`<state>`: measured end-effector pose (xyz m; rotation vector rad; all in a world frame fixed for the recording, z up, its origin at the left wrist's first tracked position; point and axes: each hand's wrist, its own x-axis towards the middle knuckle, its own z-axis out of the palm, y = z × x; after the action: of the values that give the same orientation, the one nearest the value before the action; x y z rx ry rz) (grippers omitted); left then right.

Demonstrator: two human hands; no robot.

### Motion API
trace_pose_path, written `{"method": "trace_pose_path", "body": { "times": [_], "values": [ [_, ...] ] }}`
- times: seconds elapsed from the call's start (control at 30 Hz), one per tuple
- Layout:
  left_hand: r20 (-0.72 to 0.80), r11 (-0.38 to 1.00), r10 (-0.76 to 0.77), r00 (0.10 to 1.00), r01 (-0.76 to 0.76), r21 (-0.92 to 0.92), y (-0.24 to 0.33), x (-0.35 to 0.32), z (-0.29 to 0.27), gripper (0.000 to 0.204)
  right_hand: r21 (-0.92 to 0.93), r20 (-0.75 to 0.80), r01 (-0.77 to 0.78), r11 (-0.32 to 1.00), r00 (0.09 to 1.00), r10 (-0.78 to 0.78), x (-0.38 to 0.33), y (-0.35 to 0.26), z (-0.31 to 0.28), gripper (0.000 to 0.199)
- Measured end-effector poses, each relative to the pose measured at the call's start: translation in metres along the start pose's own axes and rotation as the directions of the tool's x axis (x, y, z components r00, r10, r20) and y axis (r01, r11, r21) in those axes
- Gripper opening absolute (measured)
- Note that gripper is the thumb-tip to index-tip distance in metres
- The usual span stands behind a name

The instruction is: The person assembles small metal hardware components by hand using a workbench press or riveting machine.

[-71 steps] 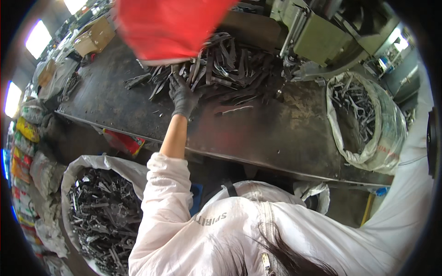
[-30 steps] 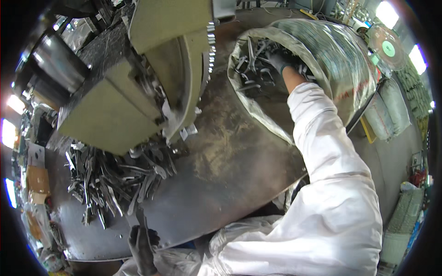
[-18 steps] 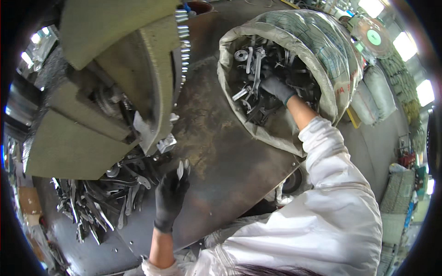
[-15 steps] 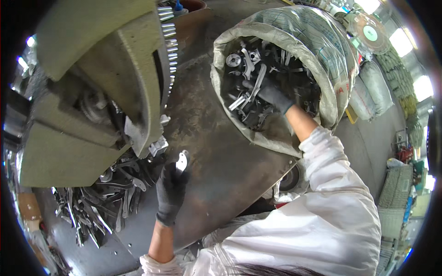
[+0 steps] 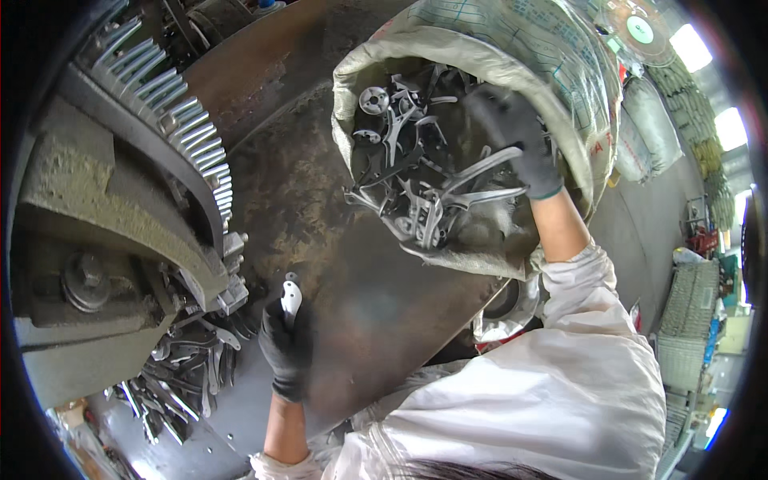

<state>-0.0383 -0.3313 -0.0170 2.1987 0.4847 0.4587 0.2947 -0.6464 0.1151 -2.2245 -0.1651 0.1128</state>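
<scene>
Silver lever: sticking up out of gloved left hand, showing against tabletop, between machine and white sack. Gripping it with left fingers curled around lower part, leaving drilled top end exposed. Reaching gloved right hand into mouth of sack, over loose metal parts; overlapping end of long grey lever in view, can't tell if touching. Blurring at right fingers, so can't tell if gripping or open. Sack: resting on tabletop, rim rolled back. Machine: standing at far left, carrying row of metal fins along curved edge. Lever pile: lying on tabletop beside machine, left of left hand, well apart from sack.
</scene>
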Motion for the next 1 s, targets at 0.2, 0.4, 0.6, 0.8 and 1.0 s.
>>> {"method": "trace_pose_path", "body": {
  "times": [0.2,0.4,0.6,0.8,1.0],
  "values": [
    [0.036,0.997,-0.006,0.999,0.009,-0.079,-0.007,0.002,0.012,0.026,-0.208,-0.336,0.222,0.952,0.898,-0.283,0.206,0.227,-0.028,0.063],
    [0.008,0.982,0.142,0.990,-0.142,0.122,-0.016,-0.010,-0.008,0.026,-0.361,-0.420,0.298,0.884,0.794,-0.439,0.240,0.154,-0.021,0.061],
    [-0.037,0.994,0.107,0.994,-0.108,-0.025,-0.016,-0.010,-0.009,0.029,-0.561,-0.407,0.270,0.782,0.732,-0.546,0.187,0.095,0.032,0.058],
    [-0.028,0.968,0.249,0.968,-0.250,-0.006,0.006,-0.011,0.010,0.023,-0.142,-0.388,0.247,0.958,0.877,-0.284,0.097,0.075,0.028,0.052],
    [0.194,0.874,0.481,0.855,-0.449,-0.187,0.121,-0.006,0.070,0.037,-0.317,-0.362,0.295,0.901,0.841,-0.402,-0.054,0.023,0.053,0.053]
  ]
}}
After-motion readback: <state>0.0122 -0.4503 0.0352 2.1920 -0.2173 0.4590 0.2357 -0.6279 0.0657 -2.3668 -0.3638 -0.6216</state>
